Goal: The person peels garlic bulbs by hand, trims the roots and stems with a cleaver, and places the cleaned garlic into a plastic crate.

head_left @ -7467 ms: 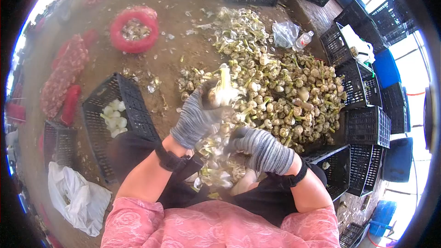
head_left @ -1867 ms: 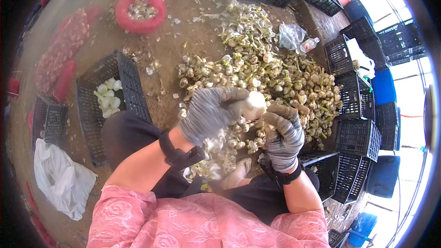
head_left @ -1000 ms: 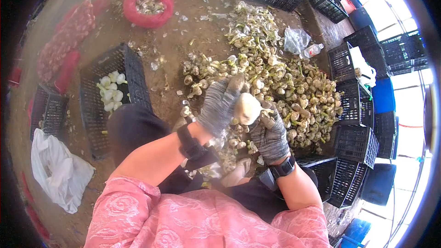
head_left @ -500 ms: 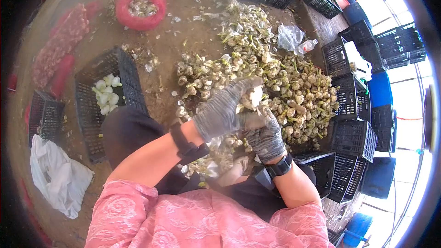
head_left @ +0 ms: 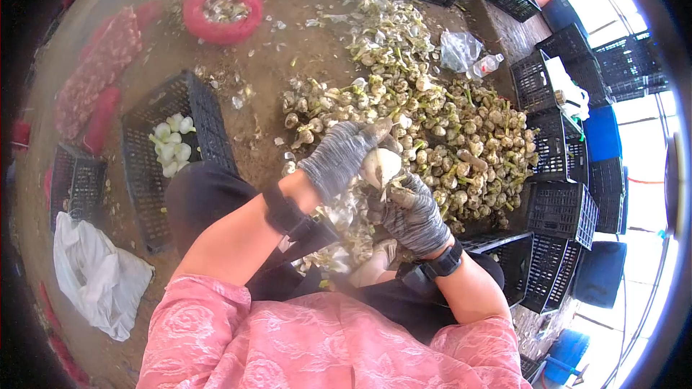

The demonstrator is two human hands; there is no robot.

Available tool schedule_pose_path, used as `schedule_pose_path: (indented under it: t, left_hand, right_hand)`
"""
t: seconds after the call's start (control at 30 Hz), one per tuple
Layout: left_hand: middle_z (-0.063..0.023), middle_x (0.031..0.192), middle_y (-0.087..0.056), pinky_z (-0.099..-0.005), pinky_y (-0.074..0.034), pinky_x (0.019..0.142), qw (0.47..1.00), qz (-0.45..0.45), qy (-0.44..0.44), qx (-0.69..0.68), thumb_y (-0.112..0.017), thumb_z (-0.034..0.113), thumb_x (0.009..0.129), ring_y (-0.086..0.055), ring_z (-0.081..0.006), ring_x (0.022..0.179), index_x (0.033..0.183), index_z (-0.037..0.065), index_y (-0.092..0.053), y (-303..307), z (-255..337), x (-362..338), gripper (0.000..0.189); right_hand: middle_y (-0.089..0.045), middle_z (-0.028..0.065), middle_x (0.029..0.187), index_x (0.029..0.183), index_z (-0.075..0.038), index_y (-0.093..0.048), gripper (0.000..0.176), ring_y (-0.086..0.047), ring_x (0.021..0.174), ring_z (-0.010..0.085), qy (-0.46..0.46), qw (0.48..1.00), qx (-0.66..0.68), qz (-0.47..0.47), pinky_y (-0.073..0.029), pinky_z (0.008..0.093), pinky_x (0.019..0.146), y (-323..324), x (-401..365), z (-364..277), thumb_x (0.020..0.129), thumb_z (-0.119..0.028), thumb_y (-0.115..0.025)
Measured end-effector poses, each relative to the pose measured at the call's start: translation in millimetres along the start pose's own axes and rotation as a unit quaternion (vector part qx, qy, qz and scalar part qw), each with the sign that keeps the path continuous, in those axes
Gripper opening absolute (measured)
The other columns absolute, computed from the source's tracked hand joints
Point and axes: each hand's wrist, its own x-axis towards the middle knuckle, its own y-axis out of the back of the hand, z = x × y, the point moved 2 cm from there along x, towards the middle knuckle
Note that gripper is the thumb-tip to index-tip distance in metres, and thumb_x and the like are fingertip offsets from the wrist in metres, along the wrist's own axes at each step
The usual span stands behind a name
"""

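Note:
My left hand (head_left: 339, 157), in a dirty grey glove, is closed round a white garlic bulb (head_left: 380, 168) in front of my knees. Loose skin hangs from the bulb's lower side. My right hand (head_left: 414, 215), gloved alike, has its fingers curled in just below and right of the bulb, pinching at that garlic skin. A big heap of unpeeled garlic bulbs (head_left: 461, 144) with stems lies on the ground beyond both hands. Scraps of peeled skin (head_left: 339, 220) are strewn between my legs.
Left of my knee stands a black crate (head_left: 148, 202) holding several clean white bulbs (head_left: 171, 145). A white sack (head_left: 101, 274) lies nearby. Farther off is a red mesh bag (head_left: 245, 25). Stacked black crates (head_left: 562, 209) line the right side, and a plastic bottle (head_left: 487, 65) lies beyond the heap.
The bulb has tipped and shows a larger, whiter side. My left hand has shifted slightly left, and my right hand has drawn down a little from the bulb.

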Motion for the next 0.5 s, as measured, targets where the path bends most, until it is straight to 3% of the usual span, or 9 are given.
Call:
schedule_pose_path:
  t: [0.03, 0.1, 0.13, 0.23, 0.3, 0.37, 0.4, 0.43, 0.5]
  left_hand:
    - [-0.0129, 0.093, -0.061, -0.0331, -0.047, 0.071, 1.000, 0.001, 0.000, -0.001, -0.051, 0.013, 0.082, -0.059, -0.0234, 0.082, 0.112, 0.004, -0.054, 3.3, -5.1, -0.3, 0.031]
    - [-0.0090, 0.084, -0.063, -0.0284, -0.047, 0.067, 0.926, 0.019, -0.253, 0.281, -0.049, 0.021, 0.087, -0.059, -0.0149, 0.075, 0.102, 0.002, -0.060, 8.2, -2.6, -5.0, 0.025]
    - [-0.0055, 0.078, -0.063, -0.0252, -0.046, 0.064, 0.993, 0.051, -0.059, 0.089, -0.046, 0.027, 0.091, -0.058, -0.0103, 0.072, 0.091, 0.002, -0.062, 5.7, 4.1, -2.0, 0.030]
    - [-0.0054, 0.077, -0.062, -0.0253, -0.046, 0.065, 0.988, 0.133, 0.040, 0.063, -0.045, 0.030, 0.090, -0.058, -0.0106, 0.073, 0.087, 0.002, -0.062, 9.6, 15.0, -7.0, 0.032]
    - [-0.0061, 0.086, -0.062, -0.0265, -0.046, 0.073, 0.996, 0.074, 0.029, -0.031, -0.044, 0.035, 0.090, -0.057, -0.0125, 0.081, 0.093, 0.002, -0.059, 4.5, 8.1, -8.5, 0.036]
    - [-0.0079, 0.098, -0.059, -0.0281, -0.045, 0.081, 0.978, 0.064, -0.189, 0.059, -0.054, 0.032, 0.086, -0.055, -0.0146, 0.088, 0.102, 0.002, -0.054, -15.6, 8.3, -9.5, 0.034]
    - [-0.0092, 0.108, -0.055, -0.0296, -0.042, 0.085, 0.809, 0.035, -0.417, 0.412, -0.063, 0.025, 0.080, -0.054, -0.0174, 0.095, 0.113, 0.003, -0.047, -16.8, 7.9, -11.4, 0.043]
    - [-0.0092, 0.108, -0.055, -0.0296, -0.042, 0.085, 0.811, 0.033, -0.416, 0.411, -0.063, 0.025, 0.080, -0.054, -0.0174, 0.095, 0.113, 0.003, -0.047, -21.7, 9.8, -14.2, 0.043]
    - [-0.0095, 0.110, -0.053, -0.0302, -0.042, 0.086, 0.941, 0.024, -0.207, 0.267, -0.068, 0.020, 0.074, -0.053, -0.0178, 0.096, 0.118, 0.004, -0.044, -28.5, 10.8, -16.3, 0.053]
  right_hand:
    - [-0.058, 0.0063, 0.089, 0.111, -0.003, -0.050, 0.041, -0.057, 0.078, 0.0169, -0.016, 1.000, 0.012, -0.010, -0.049, 0.0302, 0.066, 0.4, -0.1, 0.1, 0.074, -0.015, -0.063]
    - [-0.057, 0.0087, 0.093, 0.112, 0.000, -0.047, 0.041, -0.056, 0.079, 0.0193, -0.027, 0.996, 0.080, -0.025, -0.049, 0.0312, 0.066, 8.4, -0.1, 1.2, 0.075, -0.013, -0.059]
    - [-0.055, 0.0112, 0.097, 0.113, 0.002, -0.045, 0.041, -0.056, 0.079, 0.0218, -0.037, 0.988, 0.147, -0.040, -0.048, 0.0321, 0.066, 11.3, -0.9, 1.0, 0.075, -0.011, -0.055]
    - [-0.056, 0.0119, 0.094, 0.113, 0.003, -0.044, 0.041, -0.055, 0.076, 0.0223, -0.071, 0.971, 0.228, -0.024, -0.048, 0.0314, 0.064, 14.3, -1.9, -4.1, 0.075, -0.009, -0.053]
    - [-0.057, 0.0109, 0.092, 0.109, 0.001, -0.047, 0.037, -0.055, 0.076, 0.0213, -0.039, 0.980, 0.193, -0.018, -0.048, 0.0318, 0.064, 14.4, -0.5, -6.0, 0.075, -0.011, -0.054]
    - [-0.059, 0.0089, 0.089, 0.102, -0.001, -0.052, 0.028, -0.056, 0.075, 0.0193, 0.020, 0.992, 0.125, -0.001, -0.048, 0.0326, 0.065, 13.2, 0.3, -6.3, 0.077, -0.014, -0.057]
    - [-0.059, 0.0090, 0.093, 0.105, -0.002, -0.051, 0.031, -0.058, 0.077, 0.0205, 0.051, 0.996, 0.063, 0.029, -0.050, 0.0338, 0.067, 9.5, -2.0, -7.6, 0.078, -0.014, -0.057]
    - [-0.059, 0.0090, 0.093, 0.105, -0.002, -0.051, 0.031, -0.058, 0.077, 0.0205, 0.051, 0.996, 0.064, 0.032, -0.050, 0.0338, 0.067, 6.2, -4.0, -7.4, 0.078, -0.014, -0.057]
    - [-0.058, 0.0093, 0.096, 0.109, -0.002, -0.050, 0.033, -0.059, 0.081, 0.0215, 0.062, 0.998, -0.005, 0.030, -0.051, 0.0346, 0.069, 1.8, -6.4, -8.6, 0.078, -0.012, -0.058]
